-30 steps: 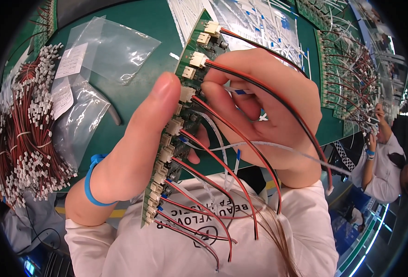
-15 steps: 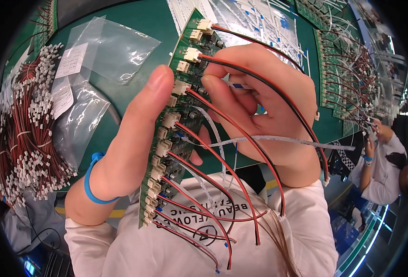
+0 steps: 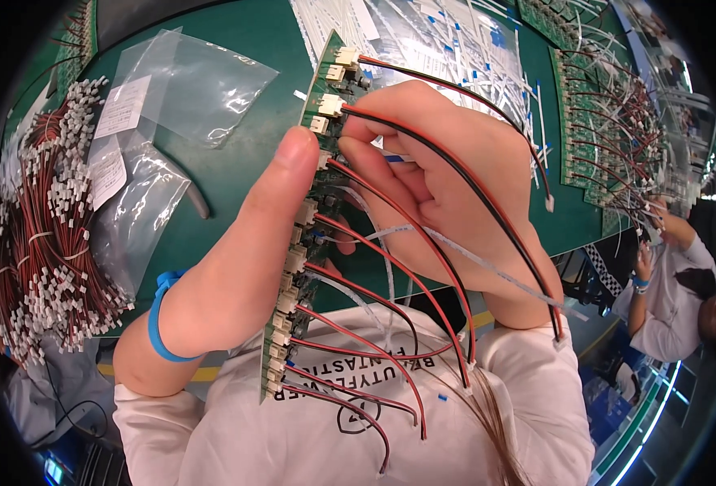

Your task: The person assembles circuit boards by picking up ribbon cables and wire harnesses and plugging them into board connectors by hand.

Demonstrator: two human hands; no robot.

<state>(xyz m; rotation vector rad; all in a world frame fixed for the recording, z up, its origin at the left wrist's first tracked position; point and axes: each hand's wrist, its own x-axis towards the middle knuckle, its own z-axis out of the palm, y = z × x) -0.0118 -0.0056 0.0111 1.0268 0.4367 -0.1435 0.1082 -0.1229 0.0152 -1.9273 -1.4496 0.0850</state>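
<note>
A long green circuit board (image 3: 316, 91) stands tilted nearly edge-on before my chest, with a row of cream connectors along it. My left hand (image 3: 248, 251) grips it, thumb on the near edge and fingers behind. Red-and-black wire pairs (image 3: 481, 185) run from several connectors and hang to the right. Thin white flat cables (image 3: 487, 261) also trail from the board. Close against the board's upper part, my right hand (image 3: 463, 186) has thumb and forefinger pinched together. A blue-ended flat cable (image 3: 395, 158) shows in its curled fingers; the cable's tip is hidden.
Bundled red-and-black wires with white plugs (image 3: 46, 235) lie at the left, beside clear plastic bags (image 3: 204, 89). White flat cables (image 3: 447, 49) are heaped at the back. Wired boards (image 3: 593, 121) stand at the right on the green table (image 3: 236, 194). Another person (image 3: 666, 283) works at far right.
The board has turned more edge-on and its top has come down a little. My right hand has shifted slightly left with it, still pinching. The hanging wires have swung.
</note>
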